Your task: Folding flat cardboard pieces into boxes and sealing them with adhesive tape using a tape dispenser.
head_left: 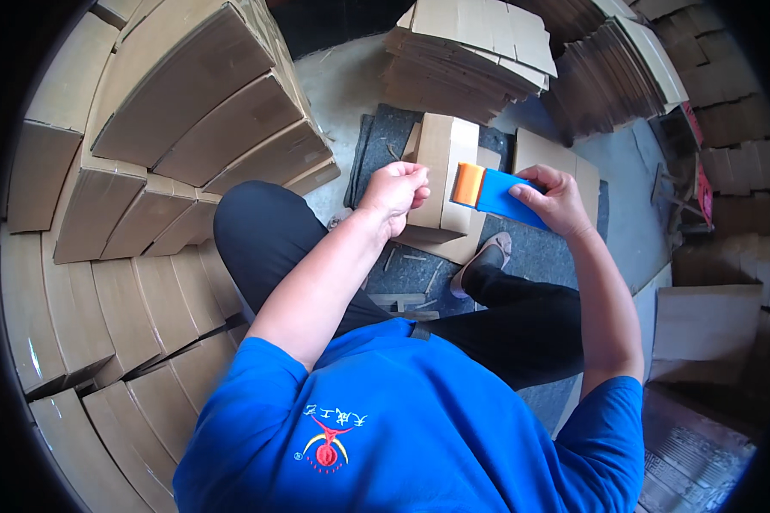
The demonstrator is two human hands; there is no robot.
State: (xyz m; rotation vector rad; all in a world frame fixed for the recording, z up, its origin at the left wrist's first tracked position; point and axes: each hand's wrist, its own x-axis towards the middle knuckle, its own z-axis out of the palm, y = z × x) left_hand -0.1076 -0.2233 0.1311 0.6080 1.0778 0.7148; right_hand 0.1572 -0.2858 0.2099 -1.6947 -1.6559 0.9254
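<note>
My right hand [559,203] is wrapped round the blue body of a tape dispenser [500,191], whose orange end points left. That end is over the right side of a closed brown cardboard box [453,145], and I cannot tell whether it touches the cardboard. At the box's left side, my left hand [393,197] is closed with thumb and fingertips pressed together. Whatever may be between those fingers is too small to make out. Flat cardboard [485,160] shows under and beside the box.
Closed cartons [205,103] are stacked high along the left. Bundles of flattened cardboard [479,43] stand beyond the box, with more flat stacks [607,81] at far right. A dark mat [402,265] with scraps lies under my feet. An opened carton [706,321] is at right.
</note>
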